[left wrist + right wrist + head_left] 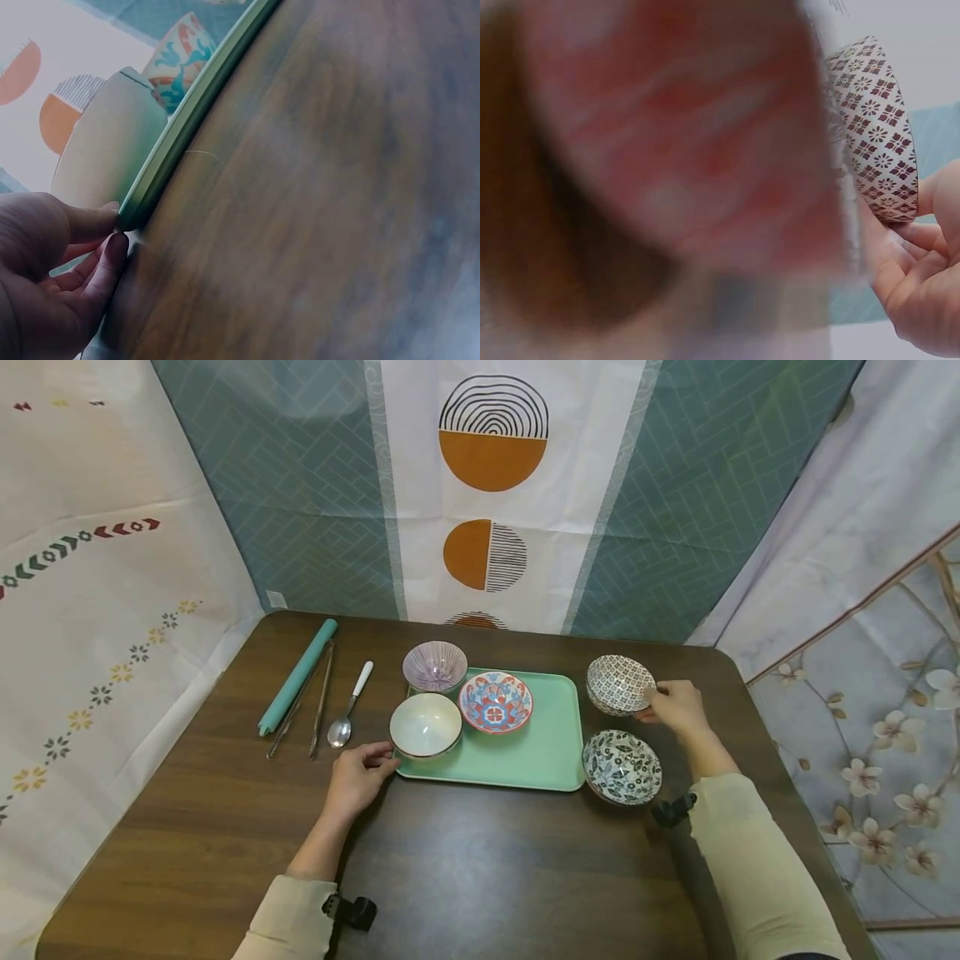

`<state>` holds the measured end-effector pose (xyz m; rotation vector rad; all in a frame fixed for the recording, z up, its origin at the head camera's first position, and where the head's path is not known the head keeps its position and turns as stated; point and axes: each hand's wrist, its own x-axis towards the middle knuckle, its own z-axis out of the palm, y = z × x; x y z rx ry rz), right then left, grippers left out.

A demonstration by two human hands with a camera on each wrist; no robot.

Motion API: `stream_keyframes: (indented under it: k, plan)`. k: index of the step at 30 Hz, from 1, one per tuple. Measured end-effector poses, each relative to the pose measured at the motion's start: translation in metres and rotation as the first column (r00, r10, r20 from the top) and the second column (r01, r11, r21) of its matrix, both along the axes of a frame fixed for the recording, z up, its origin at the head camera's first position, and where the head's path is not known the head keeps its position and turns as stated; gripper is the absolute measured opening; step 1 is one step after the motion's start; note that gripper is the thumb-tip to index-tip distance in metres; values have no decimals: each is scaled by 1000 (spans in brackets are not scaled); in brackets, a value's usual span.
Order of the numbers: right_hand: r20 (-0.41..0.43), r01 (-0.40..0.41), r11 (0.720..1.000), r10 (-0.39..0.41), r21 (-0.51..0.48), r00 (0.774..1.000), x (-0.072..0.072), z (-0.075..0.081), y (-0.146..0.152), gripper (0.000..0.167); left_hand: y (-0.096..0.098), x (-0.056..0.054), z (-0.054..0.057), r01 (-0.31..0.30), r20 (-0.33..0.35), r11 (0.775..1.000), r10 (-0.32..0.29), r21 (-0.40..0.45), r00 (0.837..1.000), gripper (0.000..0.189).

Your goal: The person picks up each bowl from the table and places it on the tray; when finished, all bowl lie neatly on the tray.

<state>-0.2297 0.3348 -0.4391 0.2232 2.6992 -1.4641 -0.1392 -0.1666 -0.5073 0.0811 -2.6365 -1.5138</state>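
Note:
My left hand [360, 779] is at the near left corner of the green tray [517, 760], its thumb and fingertips pinching the tray's rim [161, 161] in the left wrist view. On the tray are a cream bowl [425, 725], closest to that hand, and a red-and-blue patterned bowl [496, 702]. My right hand [678, 706] grips the right side of a brown-and-white patterned bowl [618, 684], thumb at the rim and fingers beneath. Just nearer stands a leaf-patterned bowl [622, 767] beside the tray's right edge. A blurred pinkish-red surface [697, 135] blocks much of the right wrist view.
A purple striped bowl [435, 666] sits at the tray's far left corner. Left of it lie a white-handled spoon [351, 706], thin metal utensils [322, 697] and a rolled teal cloth or mat [298, 678]. Patterned curtains [300, 485] hang behind the wooden table [480, 868].

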Motion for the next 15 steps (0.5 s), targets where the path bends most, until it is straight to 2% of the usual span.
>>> stream_keyframes:
  k: [5,8,11,15]
  plan:
    - [1,-33,999,33,7,999,-10,17,-19,39,0,1,1,4,-2,1000,-4,-5,1000,23]
    - [14,-59,998,59,14,998,-17,23,-35,39,0,0,2,5,-2,1000,-5,-3,1000,24]
    - [54,-80,997,80,15,995,-24,21,-50,38,0,0,2,5,7,1000,-5,-2,1000,24]
    - [116,-95,995,93,18,989,-30,11,-63,37,-1,1,0,9,12,1000,-9,-13,1000,25]
